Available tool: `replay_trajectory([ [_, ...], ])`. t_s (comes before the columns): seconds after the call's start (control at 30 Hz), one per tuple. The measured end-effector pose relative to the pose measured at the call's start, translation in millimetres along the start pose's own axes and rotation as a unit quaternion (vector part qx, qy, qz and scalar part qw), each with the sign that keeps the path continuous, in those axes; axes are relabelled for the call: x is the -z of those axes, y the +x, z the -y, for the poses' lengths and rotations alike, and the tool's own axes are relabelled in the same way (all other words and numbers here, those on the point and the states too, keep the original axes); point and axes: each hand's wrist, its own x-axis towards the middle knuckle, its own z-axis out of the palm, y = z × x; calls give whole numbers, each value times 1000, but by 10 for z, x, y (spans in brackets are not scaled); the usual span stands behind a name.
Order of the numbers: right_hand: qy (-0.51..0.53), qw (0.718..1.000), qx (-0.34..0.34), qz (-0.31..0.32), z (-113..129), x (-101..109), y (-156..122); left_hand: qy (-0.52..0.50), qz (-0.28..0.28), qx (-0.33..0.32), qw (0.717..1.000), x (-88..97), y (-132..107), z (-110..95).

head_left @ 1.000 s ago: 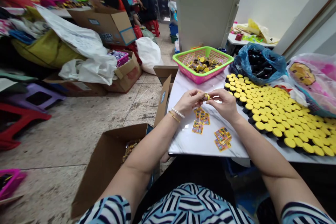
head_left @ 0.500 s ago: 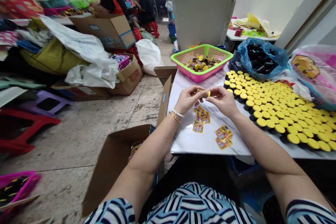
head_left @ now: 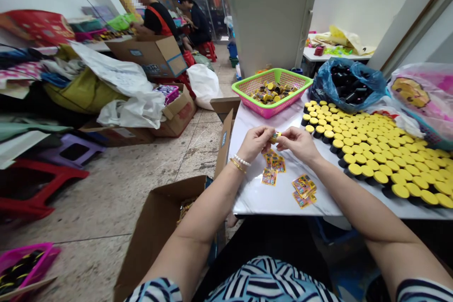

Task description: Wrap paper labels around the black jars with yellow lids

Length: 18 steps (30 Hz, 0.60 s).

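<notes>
Above the white marble-patterned table (head_left: 249, 188), my two hands meet at a small jar in a printed yellow sleeve (head_left: 275, 137), mostly covered by fingers. My left hand (head_left: 257, 143), with a white bead bracelet and a gold bangle on its wrist, pinches it from the left. The fingertips of my right hand (head_left: 296, 142) close on its right side. Just below the hands lies a loose group of flat printed yellow sleeves (head_left: 269, 177). A second overlapping pile of sleeves (head_left: 303, 189) rests nearer the table's front edge.
Many black jars with yellow lids (head_left: 375, 158) stand packed on the right. Behind are a green-and-pink basket (head_left: 252, 109) of sleeved jars and a blue bag (head_left: 322, 86) of black pieces. An open cardboard box (head_left: 148, 226) sits left of the table. Two people work at the back left.
The jar has turned between my fingers, and its yellow end no longer shows plainly at the right. My hands stay close together. The camera view has tilted slightly upward.
</notes>
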Motion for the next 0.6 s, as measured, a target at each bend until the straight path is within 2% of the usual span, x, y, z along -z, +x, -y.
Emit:
replay_trajectory([
  [0.07, 7, 1000, -5, 22, 7, 43, 17, -4, -17, 51, 999, -8, 9, 38],
  [0.2, -30, 992, 92, 81, 32, 112, 27, -38, -1, 107, 994, -10, 30, 101],
  [0.3, -46, 988, 139, 49, 32, 71, -8, -78, 34, 130, 988, 9, 29, 100],
  [0.4, 0, 991, 130, 0, 42, 13, -51, -121, 68, 121, 983, 14, 11, 65],
  [0.5, 7, 994, 112, 6, 76, -12, -75, -117, 63, 122, 984, -15, -11, 20],
  [0.6, -3, 993, 114, 13, 119, -16, -89, -121, 59, 154, 979, -55, -26, -35],
])
